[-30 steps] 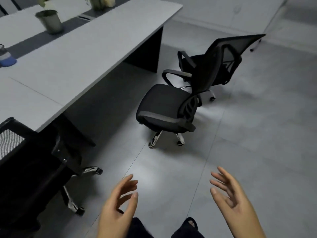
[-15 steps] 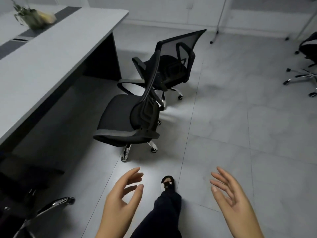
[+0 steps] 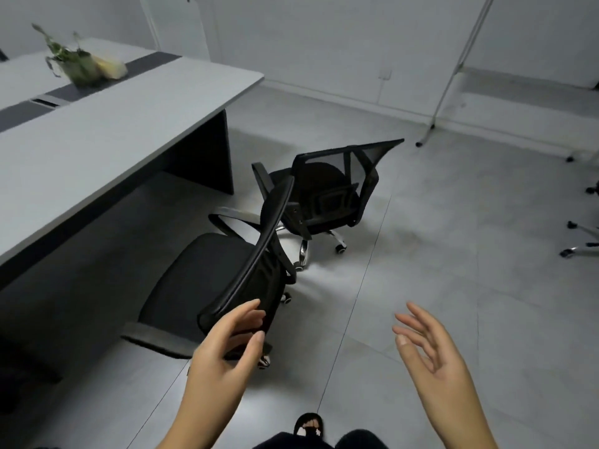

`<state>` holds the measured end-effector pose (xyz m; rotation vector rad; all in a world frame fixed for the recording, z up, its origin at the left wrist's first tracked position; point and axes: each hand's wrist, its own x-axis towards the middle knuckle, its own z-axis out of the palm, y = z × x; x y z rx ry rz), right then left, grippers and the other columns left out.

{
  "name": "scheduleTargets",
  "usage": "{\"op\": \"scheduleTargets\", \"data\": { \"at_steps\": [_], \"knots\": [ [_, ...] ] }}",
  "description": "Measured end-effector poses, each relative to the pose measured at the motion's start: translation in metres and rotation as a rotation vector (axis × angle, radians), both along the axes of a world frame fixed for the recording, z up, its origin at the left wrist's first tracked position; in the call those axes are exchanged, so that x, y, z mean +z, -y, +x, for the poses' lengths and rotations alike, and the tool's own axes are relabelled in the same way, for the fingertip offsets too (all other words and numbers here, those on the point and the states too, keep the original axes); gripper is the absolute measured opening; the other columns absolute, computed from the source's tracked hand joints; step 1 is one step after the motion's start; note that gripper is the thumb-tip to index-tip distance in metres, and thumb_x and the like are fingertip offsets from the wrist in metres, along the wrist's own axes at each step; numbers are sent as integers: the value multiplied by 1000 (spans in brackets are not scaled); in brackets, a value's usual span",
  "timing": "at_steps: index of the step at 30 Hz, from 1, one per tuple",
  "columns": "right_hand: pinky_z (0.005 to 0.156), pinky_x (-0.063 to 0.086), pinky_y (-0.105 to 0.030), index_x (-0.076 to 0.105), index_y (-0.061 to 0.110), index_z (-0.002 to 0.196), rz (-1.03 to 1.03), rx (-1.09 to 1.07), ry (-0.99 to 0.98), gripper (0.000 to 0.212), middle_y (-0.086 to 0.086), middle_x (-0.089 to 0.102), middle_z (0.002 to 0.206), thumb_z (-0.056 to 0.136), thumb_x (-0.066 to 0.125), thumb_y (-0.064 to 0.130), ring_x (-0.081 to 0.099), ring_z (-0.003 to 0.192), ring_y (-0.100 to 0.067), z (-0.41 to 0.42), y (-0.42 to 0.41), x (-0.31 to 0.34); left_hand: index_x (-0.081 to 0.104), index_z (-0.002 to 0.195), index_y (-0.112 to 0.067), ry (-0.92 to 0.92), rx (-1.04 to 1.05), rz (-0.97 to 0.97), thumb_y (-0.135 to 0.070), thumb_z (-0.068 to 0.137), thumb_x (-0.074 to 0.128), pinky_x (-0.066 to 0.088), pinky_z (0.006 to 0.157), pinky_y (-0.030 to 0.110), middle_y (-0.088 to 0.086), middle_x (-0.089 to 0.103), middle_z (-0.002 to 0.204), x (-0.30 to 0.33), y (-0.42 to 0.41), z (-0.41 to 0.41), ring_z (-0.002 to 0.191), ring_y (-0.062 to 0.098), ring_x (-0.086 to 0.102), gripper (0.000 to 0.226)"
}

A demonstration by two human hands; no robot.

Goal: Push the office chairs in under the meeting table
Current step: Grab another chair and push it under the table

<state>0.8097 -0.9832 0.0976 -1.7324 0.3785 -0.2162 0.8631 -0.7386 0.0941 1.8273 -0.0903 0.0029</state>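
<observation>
1. A grey meeting table (image 3: 107, 124) is seen along the left side, with a dark centre strip and a potted plant (image 3: 76, 64) standing on that strip towards the far end.
2. A black mesh office chair (image 3: 207, 286) is placed on the tiled floor (image 3: 453, 254) just beside the table's long near edge, seat towards the table, not pushed under it.
3. A second black mesh chair (image 3: 324, 192) is found beyond it, off the table's far corner, also pulled out.
4. The left hand (image 3: 223, 354) is held at the near end of the first chair's backrest, fingers curved loosely around its top rim; firm contact cannot be confirmed.
5. The right hand (image 3: 434, 348) is raised over bare floor, fingers spread, nothing held.
6. Chrome castor legs of another chair (image 3: 580, 244) are glimpsed at the right edge.
</observation>
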Motion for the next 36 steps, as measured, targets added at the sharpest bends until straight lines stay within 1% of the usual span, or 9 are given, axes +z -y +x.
{"op": "scheduleTargets", "data": {
  "at_steps": [3, 8, 13, 16, 22, 26, 28, 31, 36],
  "knots": [
    [79, 44, -17, 49, 42, 112, 7, 108, -21, 42, 11, 61, 116, 86, 55, 9, 58, 102, 4, 55, 13, 2, 59, 100, -53, -4, 120, 37, -22, 74, 57, 47, 72, 5, -23, 68, 99, 0, 9, 23, 94, -2, 64, 40],
    [75, 45, -2, 48, 41, 113, 15, 373, -56, 41, 14, 60, 116, 87, 56, 11, 57, 102, 6, 153, 29, -6, 59, 102, -49, -28, 371, 70, -22, 76, 59, 47, 78, 6, -23, 68, 97, -10, 27, 50, 94, -1, 64, 38],
    [74, 44, -3, 49, 42, 113, -16, 682, -78, 43, 15, 60, 115, 86, 56, 8, 57, 101, 6, 255, 48, -6, 59, 101, -48, -39, 660, 107, 5, 81, 63, 47, 78, 4, -22, 67, 100, -26, 68, 88, 93, -1, 64, 57],
    [79, 46, -10, 50, 45, 111, -81, 826, -62, 44, 14, 61, 115, 85, 59, 10, 56, 104, 4, 314, 60, -7, 56, 105, -48, -57, 741, 147, 2, 82, 64, 45, 79, 3, -24, 64, 104, -27, 99, 117, 96, -3, 61, 56],
    [93, 39, -18, 42, 38, 126, -458, 1213, 91, 45, 25, 47, 118, 86, 59, 23, 45, 110, 9, 407, 34, -22, 50, 122, -40, -198, 756, 502, -50, 77, 45, 36, 87, 4, -29, 59, 110, -45, 95, 150, 106, -7, 50, 47],
    [113, 25, -37, 41, 22, 134, -1052, 1586, 408, 59, 7, 48, 133, 81, 65, 29, 44, 126, -16, 451, -6, -64, 58, 120, -22, -301, 594, 852, -41, 74, 61, 48, 86, 23, -11, 65, 112, -82, 79, 162, 104, 8, 59, 50],
    [107, 33, -37, 53, 22, 123, -1214, 1675, 583, 51, 2, 62, 120, 74, 69, 26, 57, 114, -23, 466, -29, -84, 64, 108, -24, -330, 554, 989, -26, 62, 77, 55, 72, 23, -9, 73, 98, -96, 68, 171, 87, 13, 69, 48],
    [81, 47, -33, 52, 31, 120, -1314, 1758, 518, 38, 8, 62, 117, 82, 50, 23, 57, 106, -20, 481, -56, -87, 65, 101, -33, -479, 612, 965, -21, 68, 71, 54, 63, 28, -12, 73, 96, -98, 50, 184, 87, 16, 69, 36],
    [62, 53, -35, 62, 32, 106, -1286, 1760, 600, 36, 5, 72, 97, 73, 58, 19, 68, 84, -23, 491, -79, -100, 68, 90, -40, -469, 672, 1038, -20, 58, 75, 52, 49, 23, -19, 74, 82, -109, 28, 188, 73, 9, 71, 39]
  ]
}}
